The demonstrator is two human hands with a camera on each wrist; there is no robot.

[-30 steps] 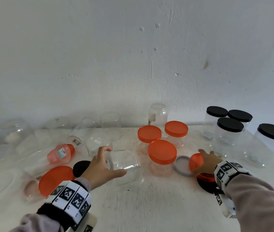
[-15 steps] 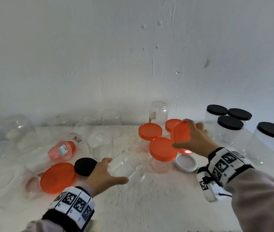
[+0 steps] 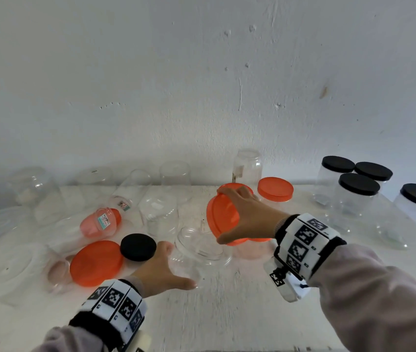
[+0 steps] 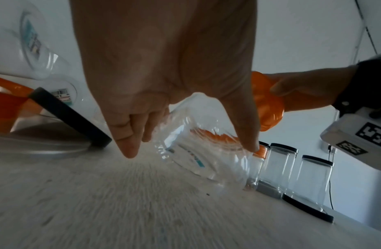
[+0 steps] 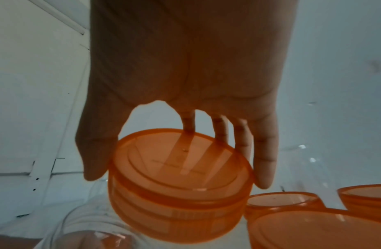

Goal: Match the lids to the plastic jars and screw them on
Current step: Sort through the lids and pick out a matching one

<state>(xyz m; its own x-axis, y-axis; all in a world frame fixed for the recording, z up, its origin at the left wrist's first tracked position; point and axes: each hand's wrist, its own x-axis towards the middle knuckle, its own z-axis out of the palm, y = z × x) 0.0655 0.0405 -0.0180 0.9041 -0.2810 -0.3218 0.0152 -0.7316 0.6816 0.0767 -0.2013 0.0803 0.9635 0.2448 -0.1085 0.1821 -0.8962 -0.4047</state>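
Head view showed the left hand (image 3: 162, 269) gripping a clear plastic jar (image 3: 201, 247) near the middle of the table (image 3: 227, 313), tilted so that its open mouth pointed up and toward the right hand. The right hand (image 3: 248, 219) held an orange lid (image 3: 223, 217) just above and to the right of that mouth, thumb under one edge and fingers over the far edge, the lid standing almost on edge with its hollow side toward the jar. Lid and mouth were close but not touching. The next move would likely hinge on this: the lid had to come down and left, and be turned flat to the jar's mouth before the threads could catch.

From the right wrist, the lid (image 5: 181, 170) looked translucent, smooth on its face and ribbed round the skirt. From the left wrist, the jar (image 4: 206, 151) was thin, glossy and round, and its wall would probably flex under a hard squeeze.

Capped jars with black lids (image 3: 359, 184) stood at the right edge; a loose black lid (image 3: 138, 247) and a large orange lid (image 3: 96, 262) lay near the left hand.
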